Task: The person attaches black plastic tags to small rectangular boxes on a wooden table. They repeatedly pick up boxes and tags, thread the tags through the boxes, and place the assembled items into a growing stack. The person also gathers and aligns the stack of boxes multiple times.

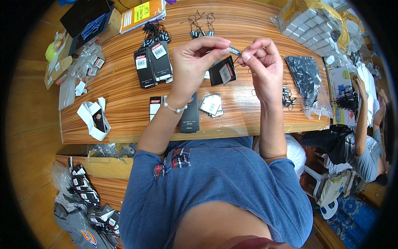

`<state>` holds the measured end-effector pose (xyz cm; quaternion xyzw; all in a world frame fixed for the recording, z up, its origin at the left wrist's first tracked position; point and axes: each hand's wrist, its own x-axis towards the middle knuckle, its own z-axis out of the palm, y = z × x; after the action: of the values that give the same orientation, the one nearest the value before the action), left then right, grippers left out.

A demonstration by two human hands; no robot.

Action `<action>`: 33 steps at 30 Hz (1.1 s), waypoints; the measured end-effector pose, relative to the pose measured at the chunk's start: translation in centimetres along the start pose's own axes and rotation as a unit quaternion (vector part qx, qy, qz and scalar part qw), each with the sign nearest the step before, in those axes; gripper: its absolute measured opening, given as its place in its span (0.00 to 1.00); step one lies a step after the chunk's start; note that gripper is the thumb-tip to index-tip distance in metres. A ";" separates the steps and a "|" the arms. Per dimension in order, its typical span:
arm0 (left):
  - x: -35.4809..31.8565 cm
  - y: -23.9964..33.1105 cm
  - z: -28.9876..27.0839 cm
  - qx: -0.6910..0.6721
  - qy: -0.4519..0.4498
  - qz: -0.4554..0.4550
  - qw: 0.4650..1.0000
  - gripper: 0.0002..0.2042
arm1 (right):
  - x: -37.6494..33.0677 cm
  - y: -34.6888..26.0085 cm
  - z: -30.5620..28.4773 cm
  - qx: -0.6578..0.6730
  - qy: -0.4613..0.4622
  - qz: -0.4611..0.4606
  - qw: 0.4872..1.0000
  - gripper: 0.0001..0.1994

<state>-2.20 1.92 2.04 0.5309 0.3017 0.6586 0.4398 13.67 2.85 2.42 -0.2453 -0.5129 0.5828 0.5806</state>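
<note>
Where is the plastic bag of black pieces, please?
In the head view, the bag lies at the table's right end, right of the right hand, below the white boxes.

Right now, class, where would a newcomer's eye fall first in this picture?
First, at upper middle, the left grip and right grip pinch a small dark tag above the wood-grain table. A black hang tag shows just below them. Then, small white boxes at the table's upper right, and a looped white strap at its lower left.

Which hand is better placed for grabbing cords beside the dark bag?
Likely the right hand: the cords lie beside its forearm; the left hand is farther away. Both hands are occupied.
</note>
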 end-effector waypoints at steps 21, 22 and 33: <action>0.4 -0.6 -0.7 0.006 -0.018 -0.051 0.999 0.06 | 0.1 0.3 0.1 -0.030 0.003 0.005 1.000 0.09; 0.4 -0.6 -0.7 0.006 -0.022 -0.051 0.998 0.06 | 0.1 0.2 0.1 -0.032 0.002 0.007 0.999 0.09; 0.1 -1.0 -0.7 -0.060 -0.053 -0.115 0.990 0.06 | 0.5 0.2 -1.3 0.089 -0.085 0.115 0.986 0.09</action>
<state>-2.64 2.47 1.04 0.4998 0.2966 0.5915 0.5589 14.59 3.77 1.90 -0.1990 -0.4748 0.7080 0.4835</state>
